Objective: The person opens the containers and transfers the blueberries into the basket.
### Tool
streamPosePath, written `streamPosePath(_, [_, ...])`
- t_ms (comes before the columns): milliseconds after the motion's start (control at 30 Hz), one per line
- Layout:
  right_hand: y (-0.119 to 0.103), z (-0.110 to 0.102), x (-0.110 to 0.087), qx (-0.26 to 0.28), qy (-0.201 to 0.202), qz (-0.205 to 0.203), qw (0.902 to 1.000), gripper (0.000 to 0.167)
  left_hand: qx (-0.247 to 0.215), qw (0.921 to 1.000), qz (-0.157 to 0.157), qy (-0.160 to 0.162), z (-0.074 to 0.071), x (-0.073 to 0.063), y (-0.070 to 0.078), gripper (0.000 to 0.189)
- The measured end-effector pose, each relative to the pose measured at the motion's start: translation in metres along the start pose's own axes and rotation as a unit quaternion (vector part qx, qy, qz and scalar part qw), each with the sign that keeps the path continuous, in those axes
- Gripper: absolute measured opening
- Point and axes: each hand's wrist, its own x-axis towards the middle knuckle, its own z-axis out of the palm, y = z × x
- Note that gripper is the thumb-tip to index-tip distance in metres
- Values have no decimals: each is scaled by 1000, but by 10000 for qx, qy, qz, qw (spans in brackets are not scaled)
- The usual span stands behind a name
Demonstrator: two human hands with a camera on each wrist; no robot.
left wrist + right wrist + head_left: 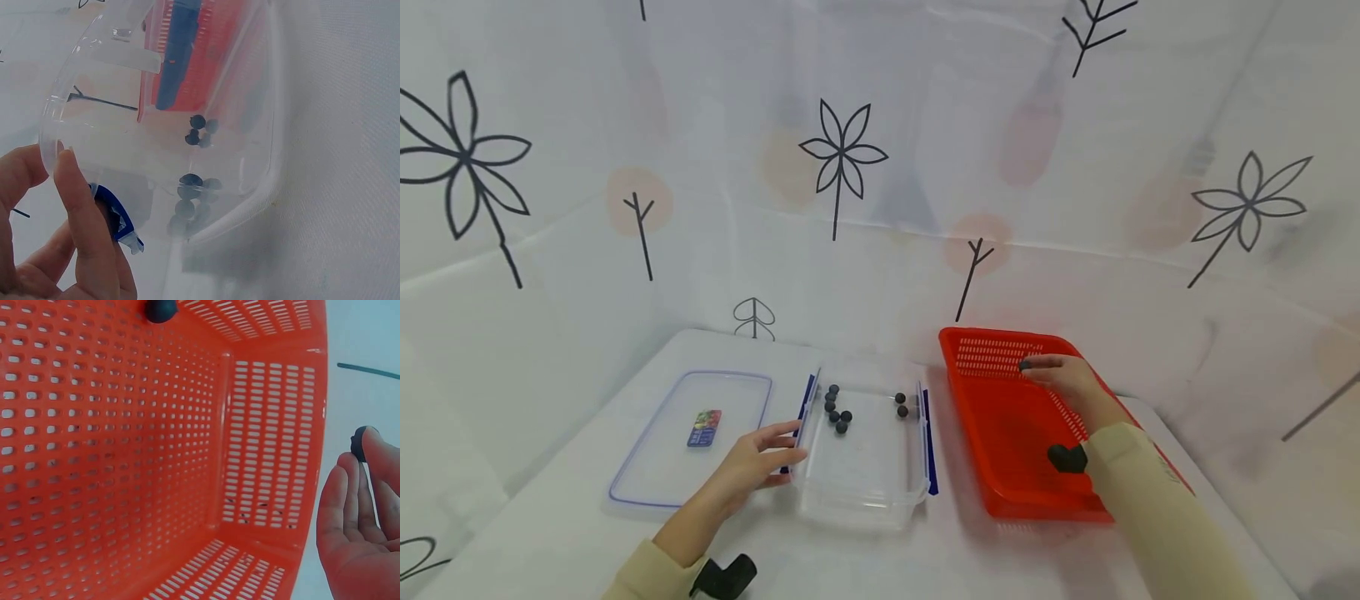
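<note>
A clear plastic container (865, 475) with blue side latches stands mid-table, several blueberries (841, 427) lying inside in two groups. My left hand (747, 467) grips its left rim; in the left wrist view, the fingers (84, 219) pinch the clear wall near a blue latch. My right hand (1070, 383) is raised over the far right part of a red perforated basket (1000, 450), pinching one blueberry (358, 444) between thumb and fingertips. In the right wrist view, another blueberry (160, 310) lies in the basket.
Left of the container, a clear lid with a blue-edged rim (658, 505) lies flat on the white table (587, 467). A small colourful label or card (704, 428) is on the lid. A patterned cloth (895, 275) hangs behind the table.
</note>
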Motion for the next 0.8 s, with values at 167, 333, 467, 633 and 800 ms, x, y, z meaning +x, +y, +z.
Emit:
streamPosePath(167, [4, -5, 1, 3, 49, -67, 10000, 56, -21, 10000, -5, -21, 2, 0, 0, 54])
streamPosePath(333, [1, -11, -7, -55, 68, -203, 9998, 58, -52, 10000, -4, -7, 4, 1, 0, 55])
streamPosePath(467, [-6, -11, -17, -249, 14, -324, 9992, 60, -26, 10000, -22, 29, 4, 1, 1, 54])
streamPosePath(633, [-14, -7, -30, -624, -10, -317, 9975, 60, 51, 9999, -60, 69, 3, -1, 0, 55])
streamPosePath(800, [-21, -1, -44, -786, -32, -216, 9967, 61, 42, 10000, -49, 49, 1, -1, 1, 56])
